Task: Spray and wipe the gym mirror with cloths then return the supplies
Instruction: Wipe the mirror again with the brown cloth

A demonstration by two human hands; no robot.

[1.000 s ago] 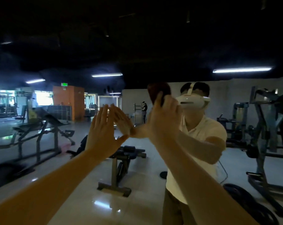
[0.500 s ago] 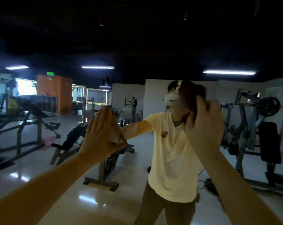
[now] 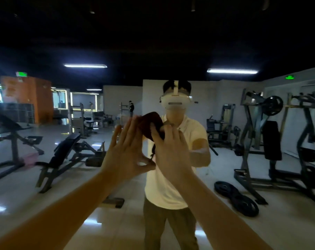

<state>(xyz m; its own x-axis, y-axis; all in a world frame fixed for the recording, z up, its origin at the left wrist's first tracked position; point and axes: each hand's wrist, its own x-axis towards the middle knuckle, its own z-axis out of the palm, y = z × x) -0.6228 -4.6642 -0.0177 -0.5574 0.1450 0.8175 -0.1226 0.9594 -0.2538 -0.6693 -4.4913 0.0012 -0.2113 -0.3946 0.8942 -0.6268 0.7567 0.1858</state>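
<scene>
Step in hand: wiping the gym mirror [image 3: 225,177], judging by the cloth pressed up at chest height against the glass.
Right hand [image 3: 168,152]: fingers spread and curled over the dark red cloth [image 3: 151,126], pinning it to the glass.
Left hand [image 3: 127,150]: flat and empty, fingers straight up, palm toward the mirror, just beside the right hand; thumb nearly touching it.
Cloth: bunched into a wad above the right fingertips, a thin tail hanging down between the two hands.
Reflection: the person in a pale shirt [image 3: 164,188] stands dead centre, so this patch is the middle of the glass.
Doing it well: I'd say flatten that wad so more fabric meets the glass, keep even pressure, overlap the passes.
Watch out: the bare left palm could leave prints on the wiped glass; better lifted off.
Spray bottle: not in view, nor a second cloth.
Backdrop: weight bench [image 3: 68,150] and plates [image 3: 238,199] show only as reflections.
</scene>
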